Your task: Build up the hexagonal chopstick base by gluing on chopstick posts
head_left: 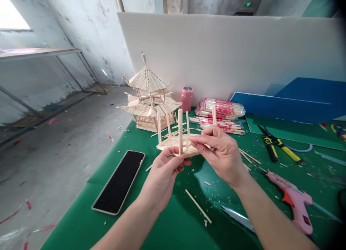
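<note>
Above the green worktop (173, 224), the left grip (180, 160) holds the small stick frame (180, 131) by its near edge, while the right grip (191, 139) has fingertips close together over it, but I cannot tell if they hold anything. It seems best to keep it level and move softly past the pale wooden posts (159, 125) standing around its flat base (163, 147).

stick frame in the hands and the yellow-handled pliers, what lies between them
In the head view: the right hand, at the frame, then a few loose thin sticks on the green table before the pliers.
</note>
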Demonstrator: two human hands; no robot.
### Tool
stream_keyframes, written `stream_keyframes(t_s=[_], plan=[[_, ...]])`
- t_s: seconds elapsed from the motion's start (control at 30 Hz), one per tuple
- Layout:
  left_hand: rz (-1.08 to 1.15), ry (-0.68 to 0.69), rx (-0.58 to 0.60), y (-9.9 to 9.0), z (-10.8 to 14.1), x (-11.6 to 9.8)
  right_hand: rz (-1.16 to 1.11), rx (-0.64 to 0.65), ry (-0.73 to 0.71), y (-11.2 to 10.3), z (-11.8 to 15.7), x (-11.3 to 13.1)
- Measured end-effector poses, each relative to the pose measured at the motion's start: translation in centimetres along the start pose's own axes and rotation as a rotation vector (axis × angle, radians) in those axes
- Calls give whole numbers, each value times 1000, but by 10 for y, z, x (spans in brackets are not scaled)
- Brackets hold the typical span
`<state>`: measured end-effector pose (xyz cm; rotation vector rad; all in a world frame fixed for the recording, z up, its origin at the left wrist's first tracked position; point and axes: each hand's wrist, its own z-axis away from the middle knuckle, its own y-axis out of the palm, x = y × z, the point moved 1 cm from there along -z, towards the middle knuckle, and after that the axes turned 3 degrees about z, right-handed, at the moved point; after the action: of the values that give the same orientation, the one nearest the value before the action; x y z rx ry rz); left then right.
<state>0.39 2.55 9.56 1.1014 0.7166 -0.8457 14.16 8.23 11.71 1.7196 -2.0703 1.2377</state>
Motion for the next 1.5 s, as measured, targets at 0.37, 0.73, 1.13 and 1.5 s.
stream_keyframes(t_s=[0.37,0.73,1.13,1.5], plan=[[7,3,7,1,2,-2,22,9,-1,2,0,1],[15,-6,7,0,2,-1,6,-14,-3,7,1,-1],[34,3,-12,1,1,-2,-47,-75,8,13,1,-2],[21,-3,-7,1,2,-2,-17,-80,7,14,2,-2]])
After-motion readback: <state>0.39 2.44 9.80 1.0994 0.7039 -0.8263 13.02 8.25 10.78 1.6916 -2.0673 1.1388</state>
